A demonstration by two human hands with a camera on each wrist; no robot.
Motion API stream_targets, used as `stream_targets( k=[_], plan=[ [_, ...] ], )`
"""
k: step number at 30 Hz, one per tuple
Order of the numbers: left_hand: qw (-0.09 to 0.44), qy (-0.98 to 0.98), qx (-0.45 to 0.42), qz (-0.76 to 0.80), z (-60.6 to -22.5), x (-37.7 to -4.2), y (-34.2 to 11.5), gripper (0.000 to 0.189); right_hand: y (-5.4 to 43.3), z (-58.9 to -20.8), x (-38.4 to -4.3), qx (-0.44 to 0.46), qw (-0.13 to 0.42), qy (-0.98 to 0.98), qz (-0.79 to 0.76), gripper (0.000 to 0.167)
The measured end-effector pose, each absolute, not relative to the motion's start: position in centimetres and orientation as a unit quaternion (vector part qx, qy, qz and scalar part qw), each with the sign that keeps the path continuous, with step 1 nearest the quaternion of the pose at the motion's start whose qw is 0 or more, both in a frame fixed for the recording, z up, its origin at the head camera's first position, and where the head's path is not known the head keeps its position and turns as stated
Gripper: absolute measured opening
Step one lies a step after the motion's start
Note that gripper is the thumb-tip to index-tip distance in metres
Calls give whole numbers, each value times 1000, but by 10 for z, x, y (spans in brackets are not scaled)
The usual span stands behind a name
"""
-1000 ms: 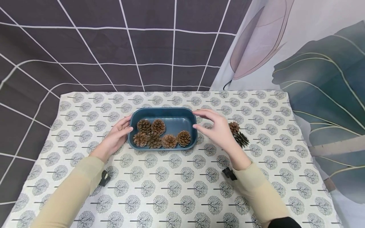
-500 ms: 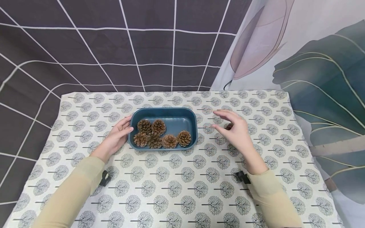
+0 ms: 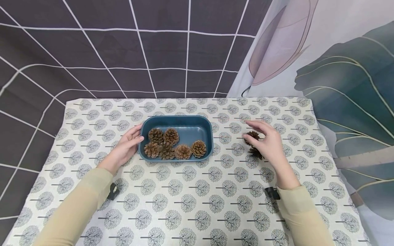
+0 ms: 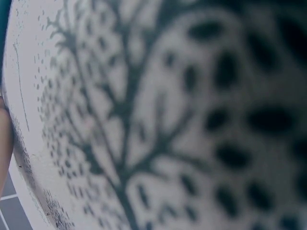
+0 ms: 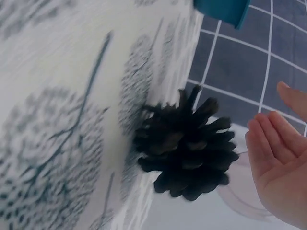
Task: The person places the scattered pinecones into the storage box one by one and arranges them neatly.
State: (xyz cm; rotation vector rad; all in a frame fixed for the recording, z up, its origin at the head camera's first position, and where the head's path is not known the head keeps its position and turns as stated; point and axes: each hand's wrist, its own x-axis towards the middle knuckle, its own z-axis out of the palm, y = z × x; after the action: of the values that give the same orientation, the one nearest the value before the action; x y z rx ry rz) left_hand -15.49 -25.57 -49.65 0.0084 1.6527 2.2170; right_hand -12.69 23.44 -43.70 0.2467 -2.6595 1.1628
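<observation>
A blue tray (image 3: pixel 175 120) sits mid-table with several brown pine cones (image 3: pixel 171 136) inside. My left hand (image 3: pixel 127 146) rests open against the tray's left end, thumb at the rim. To the right of the tray, two loose pine cones lie on the cloth: a brown one (image 3: pixel 251 135) and a darker one (image 3: pixel 255 152). My right hand (image 3: pixel 268 142) hovers over them with fingers spread and relaxed, holding nothing. In the right wrist view the dark pine cone (image 5: pixel 187 146) lies just beside my open palm (image 5: pixel 278 167), with a corner of the tray (image 5: pixel 223 9) beyond.
A tree-patterned tablecloth (image 3: pixel 197 198) covers the table. A dark grid-patterned backdrop (image 3: pixel 123 48) hangs behind, and a leaf-print curtain (image 3: pixel 344 85) on the right. The left wrist view shows only the blurred cloth print (image 4: pixel 158 120) up close.
My right hand has moved from the tray's right end rightward to the two loose pine cones. The left hand and the tray have stayed put.
</observation>
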Motion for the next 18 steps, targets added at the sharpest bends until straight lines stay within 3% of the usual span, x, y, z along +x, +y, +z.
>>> stream_targets(
  k=[11, 18],
  plan=[
    [191, 591, -3, 784, -494, -155, -256, 49, 251, -449, -129, 76, 89, -924, 363, 56],
    [193, 602, 2, 775, -494, -154, -256, 59, 259, -454, -131, 81, 59, -937, 334, 59]
  ],
)
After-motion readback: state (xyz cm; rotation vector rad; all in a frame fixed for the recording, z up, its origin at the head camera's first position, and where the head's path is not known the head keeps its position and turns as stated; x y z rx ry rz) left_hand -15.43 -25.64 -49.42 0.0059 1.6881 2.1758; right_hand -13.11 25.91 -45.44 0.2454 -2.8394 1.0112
